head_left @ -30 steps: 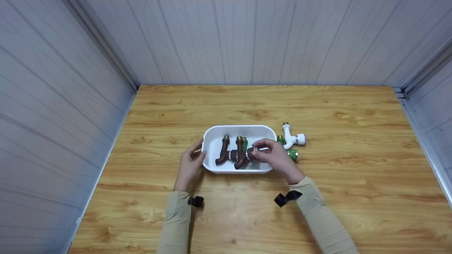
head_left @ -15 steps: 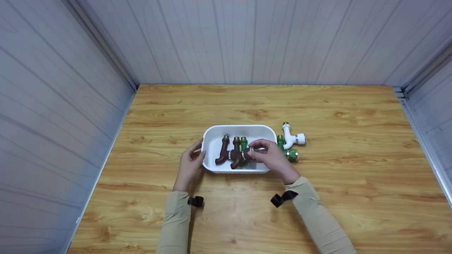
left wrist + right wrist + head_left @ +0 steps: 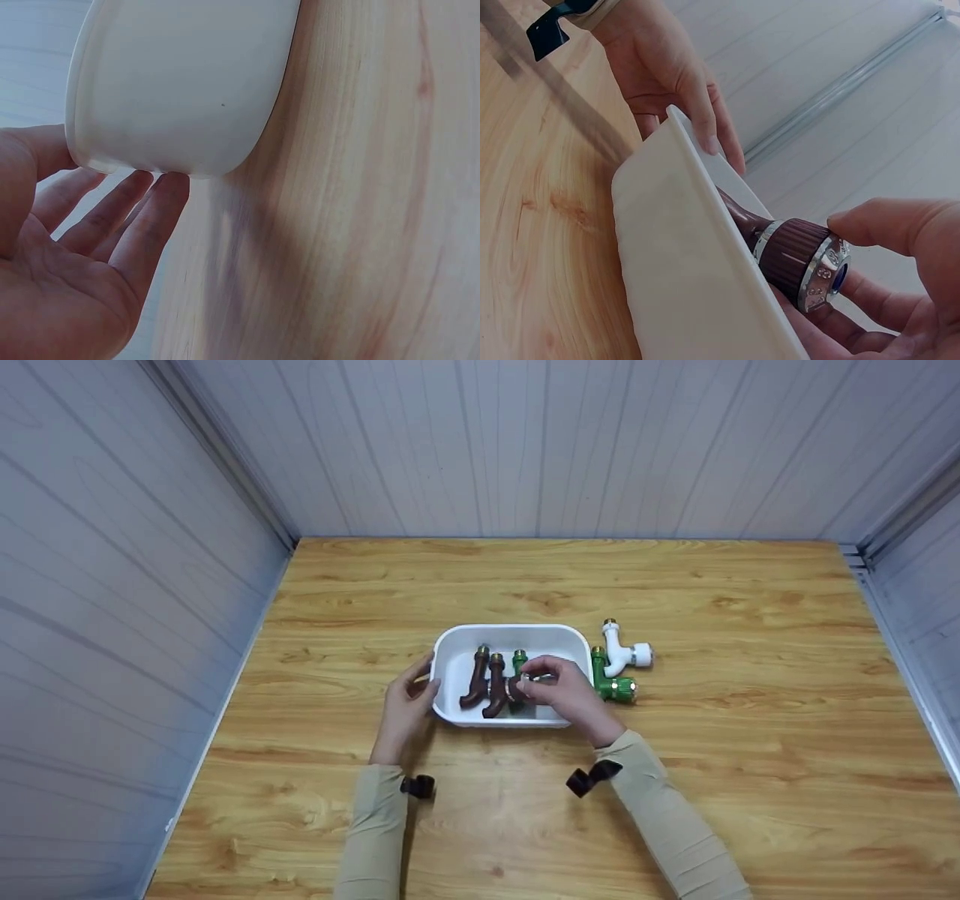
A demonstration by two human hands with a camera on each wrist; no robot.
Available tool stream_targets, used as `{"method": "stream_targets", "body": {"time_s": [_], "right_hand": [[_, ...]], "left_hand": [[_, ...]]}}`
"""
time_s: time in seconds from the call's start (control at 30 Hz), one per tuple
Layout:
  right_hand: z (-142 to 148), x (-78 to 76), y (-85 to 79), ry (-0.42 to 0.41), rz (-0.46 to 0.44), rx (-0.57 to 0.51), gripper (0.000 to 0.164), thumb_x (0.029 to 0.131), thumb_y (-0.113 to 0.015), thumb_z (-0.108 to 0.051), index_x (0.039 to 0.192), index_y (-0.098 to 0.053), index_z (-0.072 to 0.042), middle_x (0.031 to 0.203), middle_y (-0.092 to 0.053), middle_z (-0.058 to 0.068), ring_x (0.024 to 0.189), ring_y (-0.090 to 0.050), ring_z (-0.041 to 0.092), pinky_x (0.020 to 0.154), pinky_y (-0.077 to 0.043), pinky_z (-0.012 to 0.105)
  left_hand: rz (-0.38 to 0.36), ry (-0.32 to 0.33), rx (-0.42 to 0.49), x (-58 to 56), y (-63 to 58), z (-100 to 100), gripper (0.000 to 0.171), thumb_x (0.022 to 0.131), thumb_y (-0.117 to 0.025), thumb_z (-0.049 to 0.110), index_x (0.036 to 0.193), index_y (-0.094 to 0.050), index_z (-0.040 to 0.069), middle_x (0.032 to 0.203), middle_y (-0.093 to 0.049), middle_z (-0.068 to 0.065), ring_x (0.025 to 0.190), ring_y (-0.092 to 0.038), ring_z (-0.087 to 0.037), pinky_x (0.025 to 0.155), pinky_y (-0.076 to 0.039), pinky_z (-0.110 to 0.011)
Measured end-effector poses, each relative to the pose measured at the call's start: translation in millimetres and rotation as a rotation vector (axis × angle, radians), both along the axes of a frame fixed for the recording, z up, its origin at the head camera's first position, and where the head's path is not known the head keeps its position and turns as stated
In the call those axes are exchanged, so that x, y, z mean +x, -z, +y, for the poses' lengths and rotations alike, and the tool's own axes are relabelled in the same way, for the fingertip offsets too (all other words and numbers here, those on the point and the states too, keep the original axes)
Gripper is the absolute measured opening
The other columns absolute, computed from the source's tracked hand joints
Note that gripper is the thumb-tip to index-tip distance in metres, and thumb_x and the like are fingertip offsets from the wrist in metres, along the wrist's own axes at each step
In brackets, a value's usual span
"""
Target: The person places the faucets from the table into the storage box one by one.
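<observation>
A white plastic tub (image 3: 450, 718) stands on the table with faucets in it. My left hand (image 3: 407, 709) holds its left end, thumb over the rim and fingers against the outer wall (image 3: 180, 82). Inside the tub my right hand (image 3: 566, 694) pinches a brown faucet (image 3: 495, 690) by its ribbed knob (image 3: 795, 251), thumb and fingers around the silver end. The faucet's brass thread points to the back wall and its spout to the front. Left of it lies another brown faucet (image 3: 476, 686). A green faucet (image 3: 520, 658) is partly hidden behind the right hand.
Right of the tub, a second green faucet (image 3: 616, 690) lies close to its wall. Beside that one is a white faucet (image 3: 619, 654). Pale panel walls (image 3: 502, 450) bound the wooden table (image 3: 750, 660) at the back and sides.
My right hand has moved left and slightly down with the brown faucet, bringing it close to the other brown one. More of both green faucets shows. The left hand stays at the tub's end.
</observation>
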State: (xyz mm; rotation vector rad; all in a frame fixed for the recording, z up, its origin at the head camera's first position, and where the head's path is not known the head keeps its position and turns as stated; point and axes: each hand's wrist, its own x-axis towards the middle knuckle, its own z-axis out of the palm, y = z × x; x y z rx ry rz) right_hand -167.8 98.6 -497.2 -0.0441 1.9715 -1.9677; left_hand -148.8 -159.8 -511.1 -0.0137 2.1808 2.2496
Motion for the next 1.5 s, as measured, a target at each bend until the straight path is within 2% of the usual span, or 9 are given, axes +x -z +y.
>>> {"method": "stream_targets", "body": {"time_s": [0.07, 0.27, 0.47, 0.77, 1.03, 1.23, 1.37, 1.5], "right_hand": [[-1.7, -1.0, 0.1, -0.003, -0.005, 0.001, 0.028, 0.084, -0.07, 0.0, 0.109, -0.06, 0.007, 0.103, -0.061, 0.014, 0.085, -0.066, 0.018, 0.075, -0.058, 0.032], [-5.3, -3.1, 2.0, -0.039, 0.012, -0.022, 0.032, 0.085, -0.069, -0.002, 0.112, -0.057, 0.011, 0.102, -0.06, 0.013, 0.082, -0.064, 0.015, 0.075, -0.056, 0.026], [-7.7, -5.3, 4.3, -0.056, 0.018, 0.015, 0.032, 0.084, -0.072, -0.005, 0.11, -0.06, 0.008, 0.102, -0.061, 0.013, 0.082, -0.064, 0.016, 0.074, -0.055, 0.026], [-12.1, -6.2, 5.6, -0.073, 0.012, 0.036, 0.034, 0.081, -0.072, -0.002, 0.111, -0.061, 0.007, 0.103, -0.063, 0.013, 0.086, -0.065, 0.019, 0.074, -0.055, 0.028], [-13.4, -6.9, 5.9, -0.086, 0.014, 0.032, 0.035, 0.08, -0.072, 0.001, 0.112, -0.06, 0.008, 0.106, -0.062, 0.016, 0.089, -0.065, 0.019, 0.076, -0.055, 0.027], [-12.1, -6.8, 8.2, -0.119, 0.032, 0.031, 0.035, 0.08, -0.07, 0.002, 0.113, -0.059, 0.008, 0.107, -0.063, 0.018, 0.092, -0.064, 0.02, 0.077, -0.055, 0.029], [-11.8, -6.7, 8.2, -0.123, 0.029, 0.023, 0.035, 0.079, -0.07, 0.002, 0.112, -0.059, 0.008, 0.105, -0.064, 0.016, 0.091, -0.064, 0.02, 0.076, -0.056, 0.03], [-12.3, -6.6, 6.7, -0.119, 0.012, 0.008, 0.034, 0.082, -0.069, 0.0, 0.113, -0.058, 0.009, 0.106, -0.062, 0.016, 0.09, -0.064, 0.021, 0.078, -0.057, 0.036]], "left_hand": [[-0.007, -0.004, -0.002, -1.9, 2.8, -0.5, 0.047, 0.091, -0.056, -0.007, 0.137, -0.045, -0.008, 0.128, -0.048, -0.035, 0.112, -0.051, -0.051, 0.092, -0.049, -0.053], [-0.015, -0.017, 0.009, -9.9, 22.6, -2.4, 0.047, 0.092, -0.057, -0.005, 0.138, -0.047, -0.002, 0.128, -0.05, -0.031, 0.113, -0.053, -0.047, 0.091, -0.05, -0.05], [-0.013, -0.037, 0.007, -10.6, 26.9, -1.4, 0.046, 0.092, -0.058, -0.003, 0.138, -0.05, 0.002, 0.127, -0.052, -0.027, 0.112, -0.055, -0.042, 0.09, -0.052, -0.045], [-0.021, -0.048, 0.045, -9.6, 26.5, -0.7, 0.047, 0.092, -0.058, -0.005, 0.137, -0.05, 0.002, 0.127, -0.052, -0.026, 0.113, -0.055, -0.041, 0.09, -0.053, -0.043], [-0.005, -0.046, -0.006, -9.2, 26.9, -2.1, 0.046, 0.092, -0.057, -0.003, 0.137, -0.05, 0.002, 0.126, -0.053, -0.027, 0.11, -0.056, -0.043, 0.087, -0.054, -0.042], [0.012, -0.025, 0.013, -9.5, 26.4, -3.5, 0.047, 0.092, -0.056, -0.006, 0.138, -0.047, -0.003, 0.127, -0.05, -0.032, 0.111, -0.053, -0.049, 0.09, -0.051, -0.051], [0.007, -0.004, 0.041, -5.8, 14.7, -2.1, 0.048, 0.091, -0.054, -0.01, 0.138, -0.044, -0.008, 0.127, -0.046, -0.037, 0.113, -0.049, -0.053, 0.092, -0.047, -0.056], [0.019, 0.001, 0.01, -0.4, 1.3, 0.3, 0.047, 0.091, -0.053, -0.011, 0.137, -0.042, -0.011, 0.125, -0.047, -0.038, 0.112, -0.049, -0.054, 0.091, -0.048, -0.055]]}}
